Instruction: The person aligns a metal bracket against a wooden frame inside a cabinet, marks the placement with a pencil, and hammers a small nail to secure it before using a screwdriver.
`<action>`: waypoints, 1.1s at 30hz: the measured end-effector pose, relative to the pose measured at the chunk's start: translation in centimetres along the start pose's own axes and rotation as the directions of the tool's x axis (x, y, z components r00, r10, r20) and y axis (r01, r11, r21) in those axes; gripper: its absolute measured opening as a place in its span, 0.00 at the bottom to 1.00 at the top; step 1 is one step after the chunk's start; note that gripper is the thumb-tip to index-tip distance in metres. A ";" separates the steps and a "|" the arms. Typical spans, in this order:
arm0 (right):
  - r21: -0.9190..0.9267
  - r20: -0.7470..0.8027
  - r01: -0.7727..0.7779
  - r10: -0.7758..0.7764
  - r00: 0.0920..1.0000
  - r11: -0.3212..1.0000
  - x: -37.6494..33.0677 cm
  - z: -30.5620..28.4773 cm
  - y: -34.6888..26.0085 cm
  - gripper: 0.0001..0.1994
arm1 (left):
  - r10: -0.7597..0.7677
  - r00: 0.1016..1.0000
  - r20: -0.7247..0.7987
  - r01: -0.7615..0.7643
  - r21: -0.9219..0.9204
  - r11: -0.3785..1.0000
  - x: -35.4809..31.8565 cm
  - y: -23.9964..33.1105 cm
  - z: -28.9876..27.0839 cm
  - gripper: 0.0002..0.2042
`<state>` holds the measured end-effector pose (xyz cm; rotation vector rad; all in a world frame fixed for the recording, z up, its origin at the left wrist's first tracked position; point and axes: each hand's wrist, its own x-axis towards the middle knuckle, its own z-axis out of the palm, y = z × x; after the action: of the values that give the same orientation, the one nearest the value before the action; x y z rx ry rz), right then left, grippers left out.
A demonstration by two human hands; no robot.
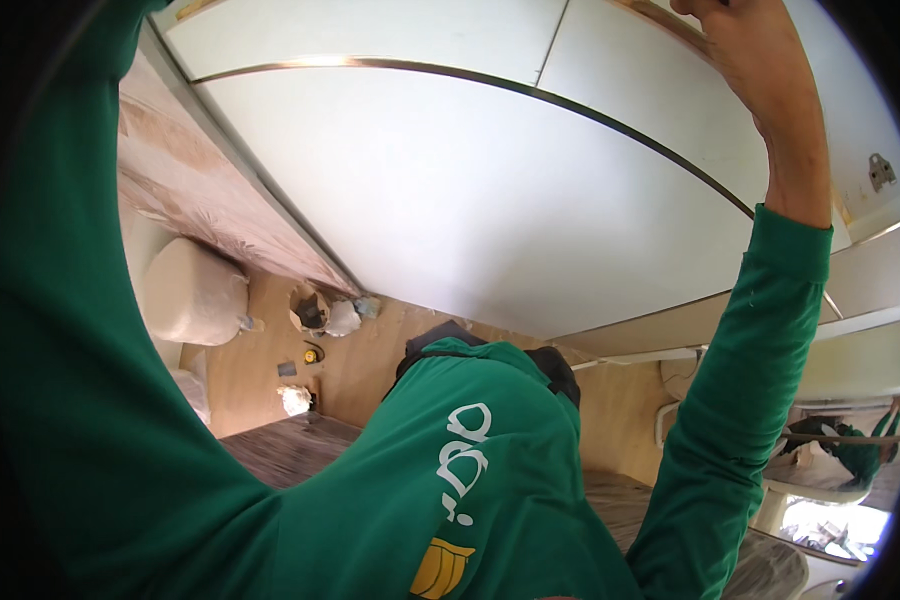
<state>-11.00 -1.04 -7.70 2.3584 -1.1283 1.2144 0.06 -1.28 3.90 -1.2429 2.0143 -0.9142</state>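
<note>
Both my arms, in green sleeves, reach up past a large white panel (470,190). My right hand (755,45) is at the top right, beside a wooden edge strip (670,25) above the white surface. Its fingers look curled, but the top of the picture cuts most of them off, so what they grip cannot be made out. Up the left side runs my left sleeve (60,250); the hand at its end is beyond the picture. A dark metallic strip (420,68) crosses between the large panel and the white panels above it.
A metal hinge plate (880,172) sits on the white surface at right. Below, on the wooden floor (255,385), are an open bag (310,308), a yellow tape measure (313,353) and a small grey piece (287,369). A plastic-wrapped pale object (195,290) stands at left. A mirror (850,450) hangs right.
</note>
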 end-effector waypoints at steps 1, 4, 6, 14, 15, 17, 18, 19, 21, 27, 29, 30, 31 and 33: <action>-0.024 -0.012 0.030 -0.030 0.999 0.999 0.1 -0.6 0.1 0.12 | 0.000 1.000 0.004 0.000 0.002 1.000 0.1 -0.1 -0.3 0.10; -0.071 -0.023 0.049 -0.050 0.998 0.996 -0.3 -3.2 0.3 0.14 | 0.011 1.000 0.027 -0.010 -0.043 0.999 0.4 -0.4 -0.9 0.10; -0.032 0.014 -0.041 0.041 0.999 0.999 0.1 -4.1 1.7 0.13 | 0.057 0.997 0.044 -0.050 -0.150 0.987 1.4 -1.6 -0.3 0.09; 0.552 -0.008 -0.347 0.421 0.907 0.758 -5.1 -6.9 6.0 0.08 | -0.032 0.995 0.097 0.068 -0.386 0.920 2.1 -3.2 -2.4 0.08; 0.606 0.019 -0.350 0.427 0.904 0.714 -6.0 -6.7 6.2 0.07 | -0.033 0.998 0.056 0.056 -0.486 0.872 1.4 -3.5 -3.0 0.09; 0.641 0.061 -0.401 0.478 0.876 0.654 -8.1 -6.5 7.6 0.05 | 0.045 0.994 -0.103 -0.097 -0.591 0.800 4.7 -3.9 -1.1 0.10; 0.666 0.096 -0.394 0.452 0.887 0.633 -8.8 -7.2 7.8 0.04 | 0.039 0.991 -0.129 -0.112 -0.624 0.774 4.1 -4.4 -0.9 0.10; 0.686 0.126 -0.391 0.429 0.894 0.614 -9.4 -8.0 8.1 0.04 | 0.017 0.983 -0.180 -0.129 -0.633 0.763 4.0 -4.7 0.4 0.10; 0.718 0.197 -0.400 0.384 0.902 0.569 -11.0 -9.2 9.0 0.05 | -0.048 0.982 -0.184 -0.099 -0.711 0.696 2.6 -4.6 -1.4 0.11; 0.519 -0.004 -0.344 0.405 0.914 0.782 -11.1 -13.0 15.0 0.06 | -0.203 0.904 -0.376 -0.175 -0.758 0.628 -2.1 -3.8 -2.6 0.12; 0.325 -0.040 -0.242 0.269 0.962 0.914 -7.8 -13.7 17.7 0.05 | -0.399 0.874 -0.275 -0.073 -0.888 0.453 -3.8 -0.6 -4.1 0.16; 0.264 -0.001 -0.180 0.187 0.982 0.948 -6.1 -14.0 18.9 0.06 | -0.523 0.838 -0.152 0.058 -0.930 0.363 -4.8 1.4 -4.7 0.14; 0.204 0.048 -0.142 0.135 0.990 0.969 -4.3 -14.0 19.9 0.05 | -0.589 0.806 -0.059 0.059 -0.982 0.178 -6.2 3.0 -4.3 0.18; 0.085 0.134 -0.021 0.010 0.991 0.996 -1.4 -12.4 21.3 0.04 | -0.479 0.866 -0.144 -0.090 -0.987 0.133 -9.3 5.3 -2.4 0.14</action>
<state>-34.33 -7.82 -3.60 2.5330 -1.1590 1.1471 -0.90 9.53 2.28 -2.1830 3.0287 0.3832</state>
